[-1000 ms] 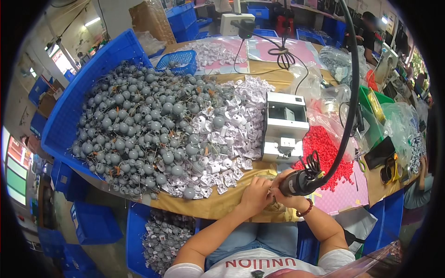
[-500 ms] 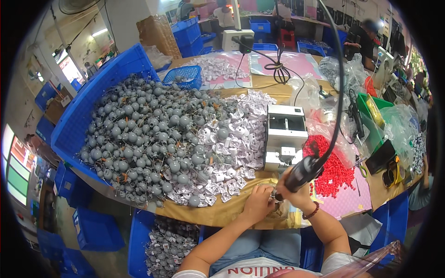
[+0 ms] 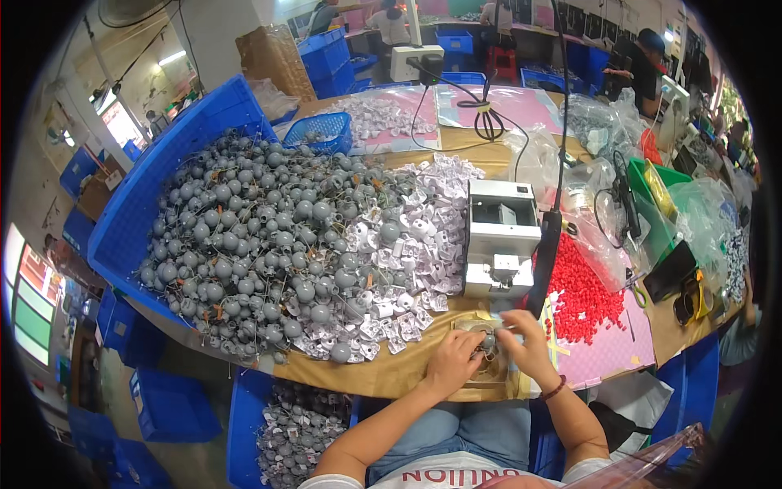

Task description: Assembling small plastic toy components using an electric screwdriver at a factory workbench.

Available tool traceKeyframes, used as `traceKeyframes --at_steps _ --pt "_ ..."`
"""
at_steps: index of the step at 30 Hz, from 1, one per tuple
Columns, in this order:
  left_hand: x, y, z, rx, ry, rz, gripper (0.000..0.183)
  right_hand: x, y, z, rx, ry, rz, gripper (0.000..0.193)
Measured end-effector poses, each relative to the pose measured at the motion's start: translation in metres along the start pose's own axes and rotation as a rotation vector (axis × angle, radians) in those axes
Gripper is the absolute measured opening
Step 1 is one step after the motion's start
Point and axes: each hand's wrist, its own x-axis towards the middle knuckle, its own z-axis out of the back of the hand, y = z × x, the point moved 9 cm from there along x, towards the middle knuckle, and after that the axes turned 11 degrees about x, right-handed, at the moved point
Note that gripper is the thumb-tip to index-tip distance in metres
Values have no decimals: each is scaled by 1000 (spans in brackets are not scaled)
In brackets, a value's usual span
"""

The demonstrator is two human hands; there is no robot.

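A small grey ball-shaped part [image 3: 488,342] is set between the two hands, right at the fingers of the left hand [image 3: 453,361], which are bent close; whether it is gripped cannot be told. The right hand [image 3: 528,348] is loosely spread beside it. Red lettering is borne by the white shirt [image 3: 423,481], upside down.

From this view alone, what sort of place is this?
Probably a factory assembly workshop: grey ball-shaped parts and white plastic parts lie heaped at the workbench, with stacked blue crates beyond it.
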Motion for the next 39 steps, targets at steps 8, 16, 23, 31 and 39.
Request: traceKeyframes --at_steps 8,16,23,31,39 --pt "1 2 -1 30 3 -18 40 4 -27 -24 54 45 -128 9" --pt "2 5 -8 -18 82 34 40 11 -50 -25 26 -131 -190 13" --pt "6 5 -8 -9 67 29 40 17 -51 -26 85 -172 -203 19" --pt "8 4 -5 -12 49 40 40 19 -43 -31 -51 -201 -209 21" --pt "9 2 -5 -34 58 45 40 26 -48 -32 -103 -199 -201 20"
